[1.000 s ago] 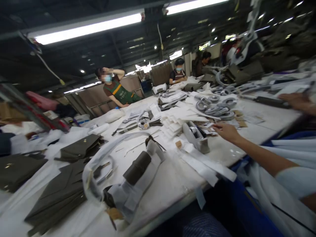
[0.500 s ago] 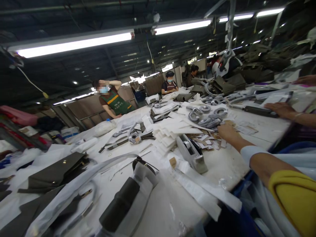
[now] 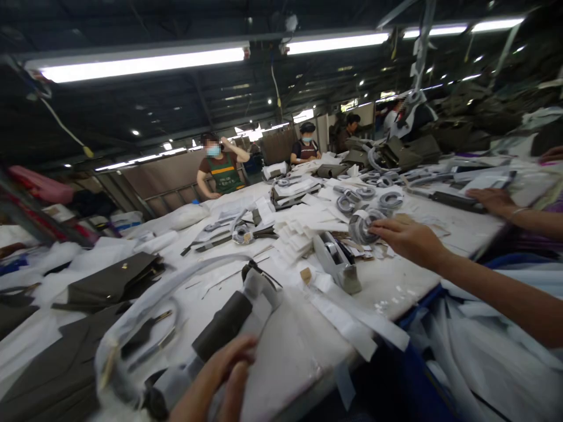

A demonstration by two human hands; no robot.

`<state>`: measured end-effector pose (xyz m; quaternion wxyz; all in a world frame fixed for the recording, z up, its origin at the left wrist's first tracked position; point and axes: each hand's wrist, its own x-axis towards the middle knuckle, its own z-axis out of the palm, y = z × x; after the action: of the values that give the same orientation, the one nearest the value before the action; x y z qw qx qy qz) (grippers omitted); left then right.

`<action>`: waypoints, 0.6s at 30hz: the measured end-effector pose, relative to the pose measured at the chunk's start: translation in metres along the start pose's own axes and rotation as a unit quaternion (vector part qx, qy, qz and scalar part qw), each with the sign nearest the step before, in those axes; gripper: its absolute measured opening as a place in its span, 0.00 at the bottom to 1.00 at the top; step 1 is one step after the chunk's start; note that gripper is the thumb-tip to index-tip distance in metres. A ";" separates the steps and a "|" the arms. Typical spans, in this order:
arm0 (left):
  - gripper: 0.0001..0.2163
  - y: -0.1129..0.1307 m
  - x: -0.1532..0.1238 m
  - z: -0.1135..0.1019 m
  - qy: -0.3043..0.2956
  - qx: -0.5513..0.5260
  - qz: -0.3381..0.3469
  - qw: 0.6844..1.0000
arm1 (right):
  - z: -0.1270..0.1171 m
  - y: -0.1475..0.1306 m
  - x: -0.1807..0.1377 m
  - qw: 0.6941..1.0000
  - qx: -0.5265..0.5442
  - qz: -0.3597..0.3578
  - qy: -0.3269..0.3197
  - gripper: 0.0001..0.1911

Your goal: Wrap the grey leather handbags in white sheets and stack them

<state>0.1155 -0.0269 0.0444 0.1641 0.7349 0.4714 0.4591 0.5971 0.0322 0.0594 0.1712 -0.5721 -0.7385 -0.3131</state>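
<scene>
My right hand [image 3: 411, 240] pinches a coil of grey strap [image 3: 364, 226], which looks wrapped in clear film, just above the table. Below it lie loose paper scraps, next to a tape dispenser [image 3: 336, 261]. At the bottom, my left hand [image 3: 217, 381] is over the table edge, slightly blurred, with thumb and fingers apart. It is closest to a dark olive bag [image 3: 224, 328] partly wrapped in white paper; whether it touches the bag is unclear. From the bag a pale wrapped handle [image 3: 176, 281] arches left.
More strap coils [image 3: 347, 202] and a stack of white foam sheets [image 3: 292, 234] lie mid-table. A flat olive bag [image 3: 112, 281] is at left. A co-worker's hand [image 3: 492, 200] rests at the right. A person in a green apron [image 3: 224, 173] stands across the table.
My right hand has lifted a strap coil off the pile toward me. My left hand has come into view at the bottom. The olive bag and its handle have shifted.
</scene>
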 end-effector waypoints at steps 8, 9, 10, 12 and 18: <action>0.22 0.031 0.034 0.053 -0.168 -0.293 -0.050 0.940 | -0.030 -0.189 0.014 0.948 0.283 -0.142 0.030 0.20; 0.21 0.028 0.031 0.049 -0.142 -0.273 -0.043 0.950 | -0.034 -0.206 0.015 0.936 0.338 -0.098 0.011 0.19; 0.20 0.024 0.027 0.043 -0.113 -0.237 -0.034 0.964 | -0.037 -0.220 0.016 0.916 0.397 -0.048 -0.011 0.18; 0.20 0.017 0.015 0.030 -0.071 -0.137 0.000 0.988 | -0.046 -0.245 0.020 0.848 0.524 0.042 -0.070 0.18; 0.20 0.016 0.004 -0.022 -0.042 0.088 0.135 0.986 | -0.070 -0.295 0.045 0.593 0.766 0.195 -0.153 0.17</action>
<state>0.1060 -0.0354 0.0688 0.0548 0.8217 0.3995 0.4027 0.2958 -0.0246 0.0605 0.4880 -0.4004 -0.5925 0.5005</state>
